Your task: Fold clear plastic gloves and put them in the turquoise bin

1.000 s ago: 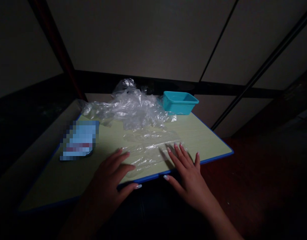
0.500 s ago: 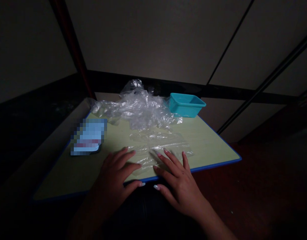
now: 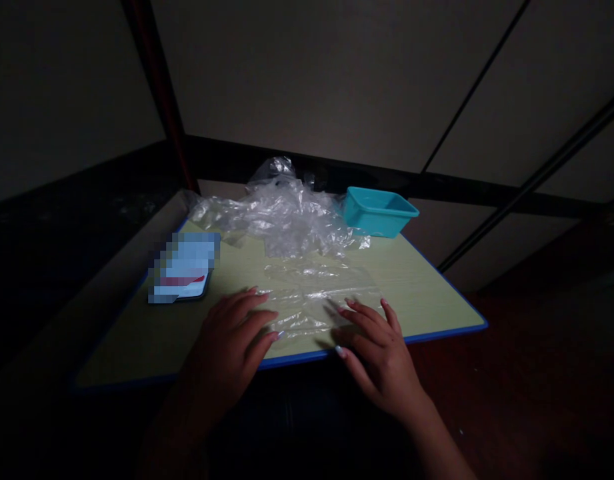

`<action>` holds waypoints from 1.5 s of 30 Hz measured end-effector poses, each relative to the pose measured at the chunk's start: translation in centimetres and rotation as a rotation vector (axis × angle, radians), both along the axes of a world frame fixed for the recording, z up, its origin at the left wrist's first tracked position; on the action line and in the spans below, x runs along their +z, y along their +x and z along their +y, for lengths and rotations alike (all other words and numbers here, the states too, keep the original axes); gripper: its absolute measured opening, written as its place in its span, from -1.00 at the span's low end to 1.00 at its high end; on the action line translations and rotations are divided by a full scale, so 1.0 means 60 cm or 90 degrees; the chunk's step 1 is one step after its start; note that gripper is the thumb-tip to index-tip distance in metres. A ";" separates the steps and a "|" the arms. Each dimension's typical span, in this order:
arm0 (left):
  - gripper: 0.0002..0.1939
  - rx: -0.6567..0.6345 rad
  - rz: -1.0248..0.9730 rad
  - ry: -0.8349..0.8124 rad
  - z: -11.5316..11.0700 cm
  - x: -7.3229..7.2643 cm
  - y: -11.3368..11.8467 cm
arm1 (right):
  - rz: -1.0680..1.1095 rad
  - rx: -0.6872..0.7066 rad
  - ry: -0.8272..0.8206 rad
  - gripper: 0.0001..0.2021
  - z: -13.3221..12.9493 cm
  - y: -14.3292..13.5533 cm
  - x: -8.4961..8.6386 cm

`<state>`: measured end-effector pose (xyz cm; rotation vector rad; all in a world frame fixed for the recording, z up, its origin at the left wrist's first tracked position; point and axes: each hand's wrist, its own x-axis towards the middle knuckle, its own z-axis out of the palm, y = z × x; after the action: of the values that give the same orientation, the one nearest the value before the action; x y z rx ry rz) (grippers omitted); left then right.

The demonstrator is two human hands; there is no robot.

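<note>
A clear plastic bag (image 3: 311, 297) lies spread flat near the front edge of the small table (image 3: 421, 287). At its left end rests my left hand (image 3: 231, 340), fingers stretched and a little apart. My right hand (image 3: 381, 353) is over the bag's right front part, its fingers spread. Neither hand grips anything; whether every fingertip presses on the plastic I cannot tell. Behind the flat bag a crumpled heap of clear plastic bags (image 3: 297, 217) covers the back of the table.
A turquoise plastic basket (image 3: 379, 213) stands at the back right corner, touching the heap's edge. On the left lies a phone (image 3: 189, 270) with a lit, blurred screen. Light wall panels (image 3: 311, 80) rise behind the table, whose rim is blue.
My hands have moved apart, the right one shifting rightward along the bag. My left thumb has come up to the bag's front left. The view has turned slightly.
</note>
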<state>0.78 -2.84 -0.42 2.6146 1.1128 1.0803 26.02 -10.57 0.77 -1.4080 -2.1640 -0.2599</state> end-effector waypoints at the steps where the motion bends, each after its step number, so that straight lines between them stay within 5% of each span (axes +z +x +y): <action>1: -0.78 0.002 0.000 0.002 0.002 0.000 0.001 | -0.012 -0.001 -0.005 -0.82 0.000 0.003 -0.002; 8: -0.79 -0.006 0.027 -0.013 0.008 -0.007 0.008 | 0.007 -0.018 -0.013 -0.77 0.000 -0.018 -0.010; 30: -0.78 -0.029 -0.007 -0.067 0.006 0.000 0.008 | 0.034 0.127 -0.095 -0.73 0.029 -0.063 0.016; 45: -0.80 -0.006 0.029 -0.045 0.008 -0.002 0.017 | 0.048 0.023 -0.052 -0.76 0.004 -0.002 -0.003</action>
<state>1.80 -2.35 -0.53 2.5988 1.1250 0.9655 25.90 -10.33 0.57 -1.3993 -2.1572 -0.1056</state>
